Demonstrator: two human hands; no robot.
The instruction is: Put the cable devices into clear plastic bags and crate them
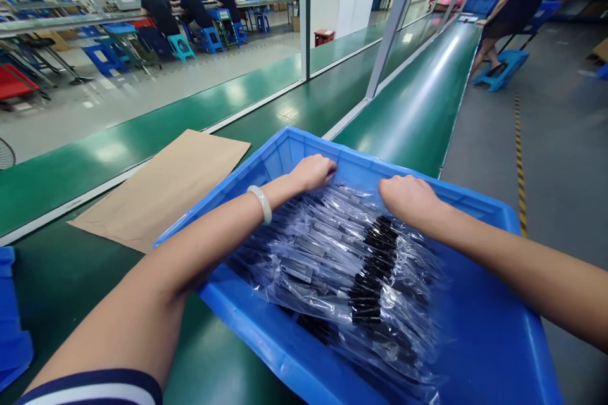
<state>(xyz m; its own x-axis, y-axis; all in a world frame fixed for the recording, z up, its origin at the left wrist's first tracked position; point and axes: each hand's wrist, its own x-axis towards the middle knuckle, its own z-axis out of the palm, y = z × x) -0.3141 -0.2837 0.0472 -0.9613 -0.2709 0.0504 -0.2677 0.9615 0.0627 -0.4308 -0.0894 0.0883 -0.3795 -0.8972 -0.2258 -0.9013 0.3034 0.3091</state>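
Observation:
A blue plastic bin (479, 202) sits tilted in front of me, and both my arms reach into it. Inside lies a layered pile of clear plastic bags (327, 247) holding slim dark pens, with their black sections lined up in a row. My left hand (313, 172) is closed at the far left end of the pile, close to the bin's back wall. At the pile's far right corner my right hand (409, 197) is curled into a fist. The fingertips of both hands are hidden, so what they grip cannot be seen.
A brown cardboard sheet (166, 190) lies left of the bin on the green conveyor surface (71, 291). Part of another blue bin (12, 316) shows at the left edge. Metal posts (392, 25) rise beyond. A person (520, 0) stands at the far right; others sit at far benches.

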